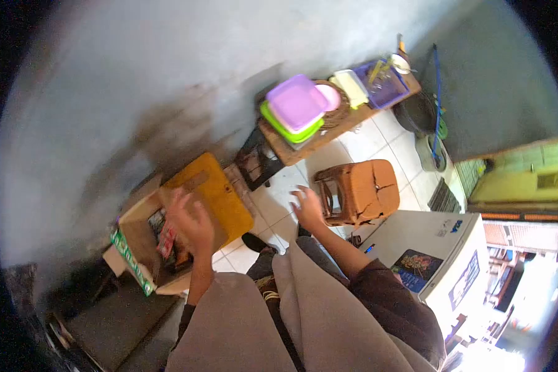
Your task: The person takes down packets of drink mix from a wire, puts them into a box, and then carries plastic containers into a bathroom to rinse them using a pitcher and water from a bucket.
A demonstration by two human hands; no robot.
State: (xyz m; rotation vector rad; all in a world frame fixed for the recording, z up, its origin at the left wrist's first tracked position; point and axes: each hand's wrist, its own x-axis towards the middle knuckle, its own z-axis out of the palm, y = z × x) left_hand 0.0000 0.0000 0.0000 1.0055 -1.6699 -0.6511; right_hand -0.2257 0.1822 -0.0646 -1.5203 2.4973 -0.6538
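Note:
My left hand (191, 224) is over the near side of an open cardboard box (136, 214), its fingers spread and slightly blurred. Inside the box lie red and dark packets (166, 240), partly hidden by the hand; I cannot make out what they are. A green printed strip (129, 263) runs along the box's outer edge. Beside the box stands a yellow-orange board or tabletop (220, 198). My right hand (308, 208) hangs in the air with fingers apart, holding nothing, just left of a brown stool (372, 189) with a cracked top.
Along the wall, a wooden bench (328, 133) carries purple and green plastic containers (297, 105) and a blue-purple basket (387, 87). A white fridge (431, 239) stands at my right. Buckets (431, 152) sit in the far corner. A dark seat (118, 328) is at lower left.

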